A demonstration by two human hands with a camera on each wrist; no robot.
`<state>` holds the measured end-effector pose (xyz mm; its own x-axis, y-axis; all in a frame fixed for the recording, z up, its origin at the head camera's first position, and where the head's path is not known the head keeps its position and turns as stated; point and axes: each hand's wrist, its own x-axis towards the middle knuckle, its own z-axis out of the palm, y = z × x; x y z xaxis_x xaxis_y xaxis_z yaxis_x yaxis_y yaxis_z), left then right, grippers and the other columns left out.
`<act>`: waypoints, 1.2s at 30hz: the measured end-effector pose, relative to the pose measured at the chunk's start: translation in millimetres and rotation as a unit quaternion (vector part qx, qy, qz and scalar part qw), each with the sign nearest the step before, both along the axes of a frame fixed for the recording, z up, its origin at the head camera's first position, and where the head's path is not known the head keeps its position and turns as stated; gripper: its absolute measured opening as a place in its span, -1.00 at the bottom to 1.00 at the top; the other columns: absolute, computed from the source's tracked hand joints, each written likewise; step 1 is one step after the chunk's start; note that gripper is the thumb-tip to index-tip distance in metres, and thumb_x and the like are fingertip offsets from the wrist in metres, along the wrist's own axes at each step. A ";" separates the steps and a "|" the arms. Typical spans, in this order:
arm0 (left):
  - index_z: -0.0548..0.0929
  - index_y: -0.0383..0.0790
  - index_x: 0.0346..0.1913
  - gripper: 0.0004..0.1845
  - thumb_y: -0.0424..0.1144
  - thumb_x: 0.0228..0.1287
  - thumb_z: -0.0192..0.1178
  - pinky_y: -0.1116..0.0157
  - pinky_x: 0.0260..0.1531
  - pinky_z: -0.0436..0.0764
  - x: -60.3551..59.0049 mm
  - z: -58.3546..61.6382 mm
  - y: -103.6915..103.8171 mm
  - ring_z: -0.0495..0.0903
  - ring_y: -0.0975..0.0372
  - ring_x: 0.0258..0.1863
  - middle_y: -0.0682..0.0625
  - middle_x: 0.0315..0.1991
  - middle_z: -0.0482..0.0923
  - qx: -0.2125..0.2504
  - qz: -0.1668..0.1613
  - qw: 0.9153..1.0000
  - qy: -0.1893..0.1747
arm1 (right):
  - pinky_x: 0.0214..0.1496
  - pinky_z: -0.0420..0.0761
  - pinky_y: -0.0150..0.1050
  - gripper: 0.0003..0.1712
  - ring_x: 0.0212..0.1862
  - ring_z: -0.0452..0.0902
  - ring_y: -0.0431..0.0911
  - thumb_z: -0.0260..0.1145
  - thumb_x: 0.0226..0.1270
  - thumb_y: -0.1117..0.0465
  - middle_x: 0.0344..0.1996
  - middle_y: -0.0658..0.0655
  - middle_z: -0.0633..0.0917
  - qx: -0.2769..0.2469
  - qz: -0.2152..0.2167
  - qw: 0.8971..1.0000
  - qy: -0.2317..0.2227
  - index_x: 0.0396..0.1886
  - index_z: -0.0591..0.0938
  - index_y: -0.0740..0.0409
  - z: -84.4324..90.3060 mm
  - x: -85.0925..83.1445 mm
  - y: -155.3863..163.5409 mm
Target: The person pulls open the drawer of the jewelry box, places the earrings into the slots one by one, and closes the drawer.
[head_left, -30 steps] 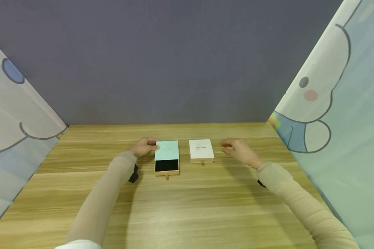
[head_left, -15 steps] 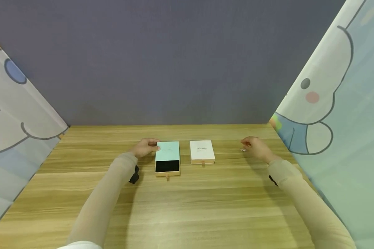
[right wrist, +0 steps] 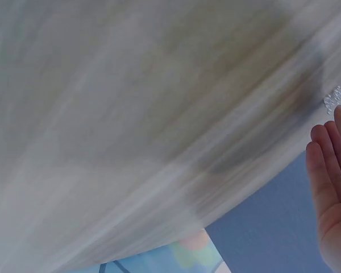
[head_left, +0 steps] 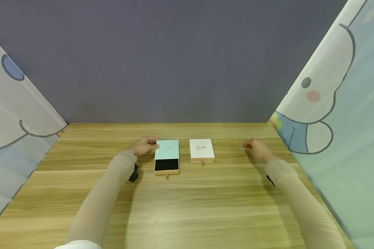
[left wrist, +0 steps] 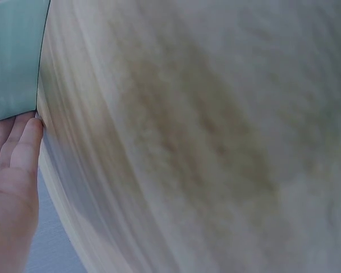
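My left hand (head_left: 144, 146) sat at the 9 o'clock edge of the mint box (head_left: 167, 150), fingers curled against its sleeve, gripping it; I judged that was to pin the sleeve. The left wrist view showed fingertips (left wrist: 27, 132) butted to the mint edge. The box's drawer (head_left: 166, 165) stuck out toward 6 o'clock, black lining showing, a small pull tab (head_left: 166, 176) at its front. Faint script on the mint lid was too small to read.

Just beside it at 3 o'clock, not touching, lay the white box (head_left: 201, 150), drawer shut, its own tab at 6 o'clock. Dark script on the lid, two words plus a smaller line; I couldn't make it out.

Well apart at 3 o'clock of that, a tiny glittery piece (head_left: 242, 149) lay on the table (head_left: 187, 207). My right hand (head_left: 257, 149) was right at it, fingertips close to or on it. In the right wrist view the piece (right wrist: 333, 100) looked like clear sparkly beads just past the fingertips (right wrist: 324, 148), fingers fairly straight and together, nothing pinched as far as I could tell. The hand seemed placed for reaching it.

Cartoon-print curtains (head_left: 336, 114) hung on both sides, no readable text.
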<state>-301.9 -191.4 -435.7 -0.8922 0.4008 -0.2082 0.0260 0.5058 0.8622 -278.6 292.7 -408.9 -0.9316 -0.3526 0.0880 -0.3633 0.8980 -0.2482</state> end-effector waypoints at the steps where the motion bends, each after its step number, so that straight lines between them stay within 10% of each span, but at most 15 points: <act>1: 0.29 -0.27 0.32 -0.47 -0.20 0.33 0.08 -0.04 0.29 0.23 0.2 -0.4 0.0 0.11 -0.13 0.34 -0.31 0.34 0.14 -0.001 -0.001 1.000 -0.001 | -0.22 0.59 -0.04 -0.81 -0.30 0.58 0.09 0.29 0.13 0.39 -0.36 0.26 0.68 0.003 -0.001 1.000 -0.005 -0.24 0.65 0.37 -1.8 -0.1 0.4; 36: 0.27 -0.31 0.32 -0.45 -0.20 0.32 0.09 -0.03 0.27 0.27 11.5 -2.7 2.1 0.14 -0.12 0.33 -0.31 0.33 0.16 0.023 0.007 1.000 -0.015 | -0.16 0.60 0.01 -0.81 -0.22 0.60 0.15 0.30 0.12 0.41 -0.24 0.32 0.68 0.004 -0.030 0.999 -0.017 -0.24 0.69 0.31 -13.9 3.2 2.3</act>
